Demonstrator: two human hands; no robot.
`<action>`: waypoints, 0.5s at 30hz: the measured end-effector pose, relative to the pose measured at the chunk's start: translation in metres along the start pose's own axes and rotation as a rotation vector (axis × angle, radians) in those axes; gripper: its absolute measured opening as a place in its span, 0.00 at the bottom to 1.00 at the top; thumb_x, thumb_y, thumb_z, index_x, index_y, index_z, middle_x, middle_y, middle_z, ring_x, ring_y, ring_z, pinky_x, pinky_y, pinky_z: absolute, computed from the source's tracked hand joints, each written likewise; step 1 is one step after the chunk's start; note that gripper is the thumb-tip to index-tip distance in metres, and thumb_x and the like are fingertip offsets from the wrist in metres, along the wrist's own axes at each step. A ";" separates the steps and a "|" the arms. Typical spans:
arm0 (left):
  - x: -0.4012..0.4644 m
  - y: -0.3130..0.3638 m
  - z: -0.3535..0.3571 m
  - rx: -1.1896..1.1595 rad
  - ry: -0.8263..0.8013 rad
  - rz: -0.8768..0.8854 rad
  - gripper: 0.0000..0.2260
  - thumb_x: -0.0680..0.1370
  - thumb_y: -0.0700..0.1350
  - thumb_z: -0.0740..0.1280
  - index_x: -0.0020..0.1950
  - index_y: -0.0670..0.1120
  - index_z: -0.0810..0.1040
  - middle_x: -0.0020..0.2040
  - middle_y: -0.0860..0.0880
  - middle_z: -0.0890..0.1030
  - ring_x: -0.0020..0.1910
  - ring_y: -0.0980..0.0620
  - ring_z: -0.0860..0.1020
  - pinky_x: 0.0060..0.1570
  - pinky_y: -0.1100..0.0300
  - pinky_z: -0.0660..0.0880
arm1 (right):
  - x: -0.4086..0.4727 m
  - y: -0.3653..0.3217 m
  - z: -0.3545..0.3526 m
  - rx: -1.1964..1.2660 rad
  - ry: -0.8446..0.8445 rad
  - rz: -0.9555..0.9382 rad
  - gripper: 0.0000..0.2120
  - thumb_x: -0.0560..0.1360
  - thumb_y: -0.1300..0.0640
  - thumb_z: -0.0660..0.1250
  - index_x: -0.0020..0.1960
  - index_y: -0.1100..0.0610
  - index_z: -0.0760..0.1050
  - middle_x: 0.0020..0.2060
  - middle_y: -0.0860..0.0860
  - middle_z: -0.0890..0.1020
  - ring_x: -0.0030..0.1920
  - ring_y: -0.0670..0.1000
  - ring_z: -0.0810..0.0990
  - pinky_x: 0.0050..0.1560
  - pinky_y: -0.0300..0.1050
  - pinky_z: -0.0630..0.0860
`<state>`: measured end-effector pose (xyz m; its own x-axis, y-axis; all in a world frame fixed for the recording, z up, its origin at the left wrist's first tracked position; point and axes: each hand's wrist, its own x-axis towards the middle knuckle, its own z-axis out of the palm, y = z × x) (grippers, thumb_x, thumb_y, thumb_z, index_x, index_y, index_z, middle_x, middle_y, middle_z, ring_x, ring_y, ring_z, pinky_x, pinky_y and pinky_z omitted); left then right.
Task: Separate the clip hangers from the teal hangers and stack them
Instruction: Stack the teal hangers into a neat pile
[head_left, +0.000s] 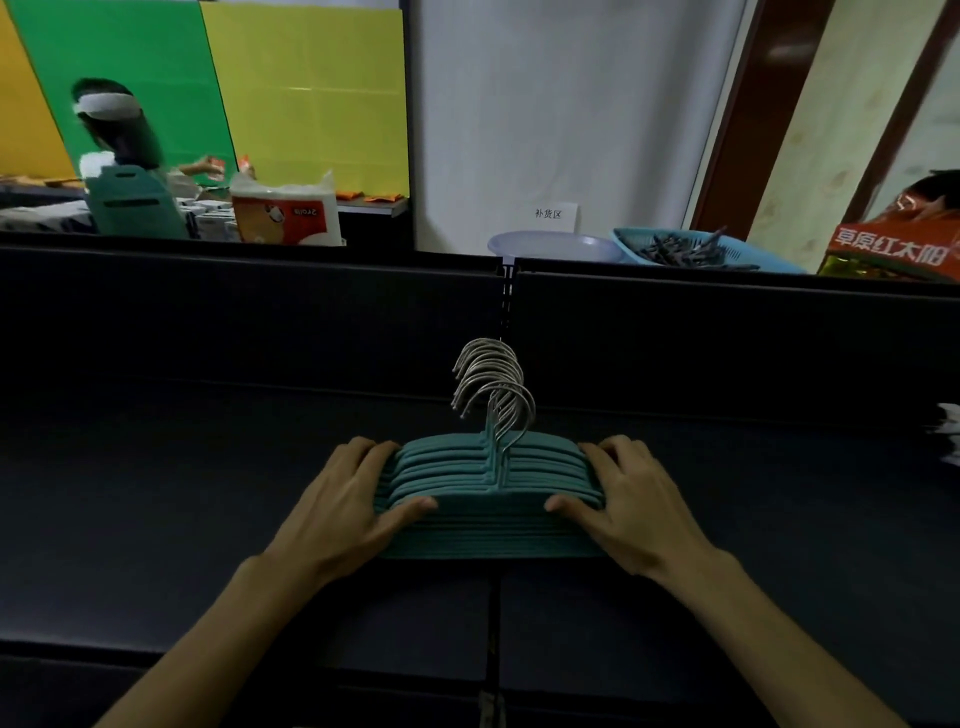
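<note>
I have a stack of teal hangers (491, 499) lying flat on the dark tabletop (208, 493), right in front of me and about centred between my arms. The stack's long axis runs left to right across my view, and the shoulders curve away from me. The metal hooks (493, 384) all rise from the middle of the stack and point away from me towards the black back wall (260, 312), their curled ends opening to the left, one close behind another.

My left hand (343, 504) is on the left end of the stack: the fingers are fairly straight and laid against the hanger ends, and the thumb lies along the near top edge. My right hand (631, 504) mirrors it on the right end, fingers spread over the hanger tips and thumb pointing inward along the near edge. Both hands press in on the stack from its two ends rather than curl round it.

Beyond the back wall sits a pale round basin (553, 245) and, just to its right, a blue basket (696, 252) holding dark pieces I can't make out clearly. A paper sign (550, 215) hangs on the white wall above the basin. Far left, another person (117, 140) sits by green and yellow panels
</note>
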<state>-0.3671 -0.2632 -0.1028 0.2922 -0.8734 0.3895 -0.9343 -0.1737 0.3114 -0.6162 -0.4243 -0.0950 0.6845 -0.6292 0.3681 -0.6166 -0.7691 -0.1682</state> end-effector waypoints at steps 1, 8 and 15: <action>0.003 0.000 0.001 -0.003 0.010 0.010 0.51 0.64 0.80 0.41 0.70 0.43 0.66 0.61 0.48 0.70 0.56 0.54 0.69 0.54 0.60 0.69 | 0.003 0.002 0.001 -0.010 0.014 -0.018 0.51 0.65 0.20 0.40 0.68 0.56 0.68 0.53 0.51 0.71 0.53 0.50 0.69 0.54 0.46 0.71; 0.048 0.016 0.015 0.033 -0.046 0.089 0.50 0.65 0.79 0.40 0.72 0.44 0.63 0.62 0.49 0.68 0.59 0.52 0.66 0.60 0.55 0.69 | 0.021 0.036 -0.010 -0.110 0.003 0.034 0.54 0.64 0.20 0.36 0.71 0.58 0.63 0.57 0.53 0.69 0.57 0.51 0.68 0.58 0.47 0.69; 0.057 0.014 0.026 0.025 -0.154 0.041 0.47 0.67 0.76 0.39 0.75 0.46 0.57 0.71 0.48 0.65 0.67 0.51 0.65 0.69 0.56 0.60 | 0.027 0.040 -0.005 -0.082 -0.130 0.105 0.55 0.62 0.21 0.31 0.75 0.57 0.55 0.69 0.51 0.66 0.67 0.51 0.65 0.66 0.45 0.61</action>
<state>-0.3691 -0.3268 -0.0984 0.2212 -0.9389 0.2636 -0.9501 -0.1466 0.2754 -0.6246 -0.4716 -0.0873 0.6557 -0.7192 0.2300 -0.7135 -0.6898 -0.1229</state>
